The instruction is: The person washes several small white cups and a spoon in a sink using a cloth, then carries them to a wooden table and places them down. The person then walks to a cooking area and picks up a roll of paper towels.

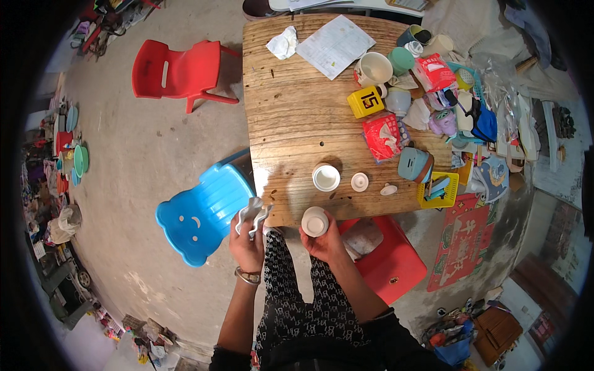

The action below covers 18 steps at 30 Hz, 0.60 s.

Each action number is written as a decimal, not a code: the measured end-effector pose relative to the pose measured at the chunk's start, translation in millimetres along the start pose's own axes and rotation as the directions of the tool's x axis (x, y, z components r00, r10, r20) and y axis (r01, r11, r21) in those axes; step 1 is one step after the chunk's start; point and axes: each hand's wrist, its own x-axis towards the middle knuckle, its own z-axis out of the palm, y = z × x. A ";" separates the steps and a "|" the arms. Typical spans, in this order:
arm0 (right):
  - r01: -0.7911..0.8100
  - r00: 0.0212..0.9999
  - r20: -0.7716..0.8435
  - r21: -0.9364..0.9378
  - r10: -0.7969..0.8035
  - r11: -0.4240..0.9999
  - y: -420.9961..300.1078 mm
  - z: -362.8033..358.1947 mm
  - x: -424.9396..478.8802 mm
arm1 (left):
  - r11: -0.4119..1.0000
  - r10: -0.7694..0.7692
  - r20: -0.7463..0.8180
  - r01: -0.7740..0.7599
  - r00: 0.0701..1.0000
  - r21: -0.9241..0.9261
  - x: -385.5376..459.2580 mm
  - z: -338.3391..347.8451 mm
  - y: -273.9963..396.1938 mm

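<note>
My left hand [246,250] grips a white wavy-edged object [251,209], perhaps two pieces, past the table's near left corner. My right hand [328,243] holds a small white round container [314,224] just off the near table edge; whether its top or base faces up is unclear. Beyond it on the wooden table [297,125] stands an open white jar [326,178]. To the jar's right, a round white lid [359,182] with a central knob lies flat. A smaller white lid-like piece [389,189] rests farther right.
A yellow basket [448,197] sits at the table's near right corner. Red tissue packs [381,137], a yellow box [365,102] and cups [372,68] crowd the right side. A blue chair [204,208] stands left, a red stool [394,264] right.
</note>
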 end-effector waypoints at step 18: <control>0.060 0.996 0.065 -0.027 -0.059 0.998 -19.1 1.0 -0.3 | 0.885 0.387 0.248 -0.433 0.888 0.170 61.8 57.2 -10.4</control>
